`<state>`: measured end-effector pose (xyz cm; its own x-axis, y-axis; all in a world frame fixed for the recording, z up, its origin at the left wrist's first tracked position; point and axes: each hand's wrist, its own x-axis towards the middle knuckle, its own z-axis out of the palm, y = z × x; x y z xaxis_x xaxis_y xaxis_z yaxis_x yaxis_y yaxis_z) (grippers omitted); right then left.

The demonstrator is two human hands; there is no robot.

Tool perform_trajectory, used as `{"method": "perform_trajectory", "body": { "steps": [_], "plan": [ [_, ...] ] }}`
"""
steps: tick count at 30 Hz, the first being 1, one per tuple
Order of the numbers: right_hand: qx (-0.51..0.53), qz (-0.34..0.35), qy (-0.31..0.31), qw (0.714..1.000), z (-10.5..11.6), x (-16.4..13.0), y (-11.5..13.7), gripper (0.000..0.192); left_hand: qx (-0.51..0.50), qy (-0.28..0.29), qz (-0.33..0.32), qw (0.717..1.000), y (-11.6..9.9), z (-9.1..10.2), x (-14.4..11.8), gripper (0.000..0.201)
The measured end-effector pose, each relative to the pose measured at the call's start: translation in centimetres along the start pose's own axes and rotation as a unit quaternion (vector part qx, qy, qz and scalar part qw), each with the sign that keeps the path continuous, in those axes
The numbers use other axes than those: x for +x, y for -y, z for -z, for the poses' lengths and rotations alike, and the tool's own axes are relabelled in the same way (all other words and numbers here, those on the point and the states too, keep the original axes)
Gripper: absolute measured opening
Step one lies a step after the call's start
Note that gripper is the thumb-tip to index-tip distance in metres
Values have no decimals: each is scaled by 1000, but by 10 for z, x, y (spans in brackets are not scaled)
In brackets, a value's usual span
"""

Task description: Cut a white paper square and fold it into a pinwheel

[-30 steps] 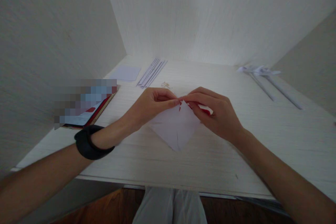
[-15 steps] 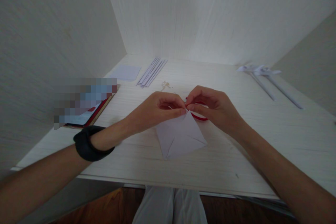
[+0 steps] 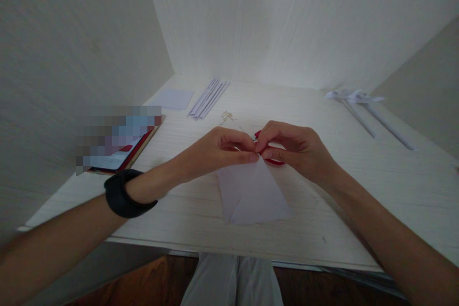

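Note:
A creased sheet of white paper (image 3: 251, 193) hangs from the fingertips of both hands, above the near middle of the table. My left hand (image 3: 231, 147) is closed in a pinch on its upper edge. Close beside it, my right hand (image 3: 289, 142) pinches the paper's top corner, thumb against fingers. The fingertips nearly meet, and they hide the gripped corner. Behind my right hand lie red-handled scissors (image 3: 275, 161), mostly covered by its fingers. A dark band (image 3: 124, 194) is around my left wrist.
Several narrow folded paper strips (image 3: 208, 99) lie at the back beside a flat paper square (image 3: 174, 99). Small tan scraps (image 3: 226, 116) are nearer. Paper pinwheels on rolled sticks (image 3: 373, 110) lie at back right. A tablet in a case (image 3: 124, 155), partly blurred, stands at left.
Both hands have shifted slightly right and nearer to me. The paper has swung with them, its lower right corner now further right, and more of the scissors shows behind the fingers.

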<state>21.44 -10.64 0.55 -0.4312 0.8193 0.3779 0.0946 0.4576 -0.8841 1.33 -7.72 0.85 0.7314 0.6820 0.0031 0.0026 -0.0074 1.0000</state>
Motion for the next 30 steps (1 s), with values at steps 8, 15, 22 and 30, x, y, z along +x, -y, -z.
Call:
{"method": "perform_trajectory", "body": {
  "steps": [8, 15, 22, 30],
  "plan": [
    [-61, 98, -3, 993, 1, -1, 2, 4, -5, 21, 15, 1000, -3, 3, -2, 5],
    [-177, 172, 24, 969, 1, -2, 8, 5, -8, 53, 59, 997, -4, 5, -2, 7],
    [-189, 168, 44, 966, 1, -3, 9, 7, 1, 67, 60, 996, -5, 4, -4, 6],
    [-197, 172, 28, 965, 3, -4, 8, 7, -6, 51, 65, 997, -5, 3, -2, 4]
  ]
}}
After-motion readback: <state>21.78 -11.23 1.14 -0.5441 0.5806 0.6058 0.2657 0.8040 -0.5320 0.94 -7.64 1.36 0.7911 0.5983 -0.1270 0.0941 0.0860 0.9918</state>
